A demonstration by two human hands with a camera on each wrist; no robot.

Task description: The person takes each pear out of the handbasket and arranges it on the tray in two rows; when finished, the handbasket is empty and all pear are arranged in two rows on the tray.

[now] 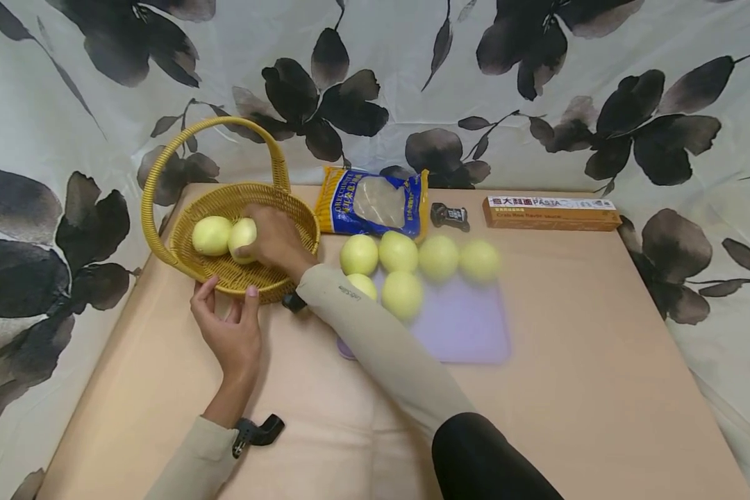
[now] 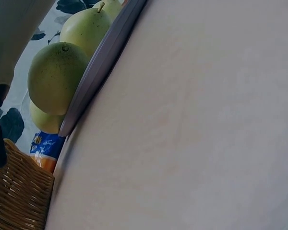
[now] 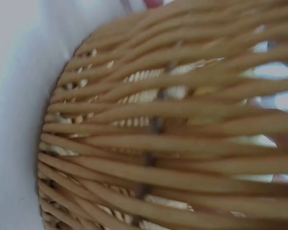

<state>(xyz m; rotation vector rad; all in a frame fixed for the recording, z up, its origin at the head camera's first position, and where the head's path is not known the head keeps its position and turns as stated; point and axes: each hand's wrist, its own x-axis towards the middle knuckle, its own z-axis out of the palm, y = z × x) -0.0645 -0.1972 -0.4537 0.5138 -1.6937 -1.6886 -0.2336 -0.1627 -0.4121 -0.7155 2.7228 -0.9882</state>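
Observation:
A yellow wicker basket (image 1: 225,283) with a tall arched handle stands at the back left of the table. My right hand (image 1: 275,238) reaches down into it and grips a pale green pear (image 1: 242,236), its thumb over the fruit's near side. Right beside that, another pear (image 1: 212,235) lies in the basket. With fingers spread, my left hand (image 1: 232,333) touches the basket's near outer side. In the right wrist view the basket weave (image 3: 182,139) fills most of the picture, so the held pear is hidden there.
A purple tray (image 1: 462,326) with several pears (image 1: 403,295) lies right of the basket, partly under my right sleeve. Behind it are a blue and yellow food bag (image 1: 375,203), a small black packet (image 1: 450,216) and a pasta box (image 1: 551,213).

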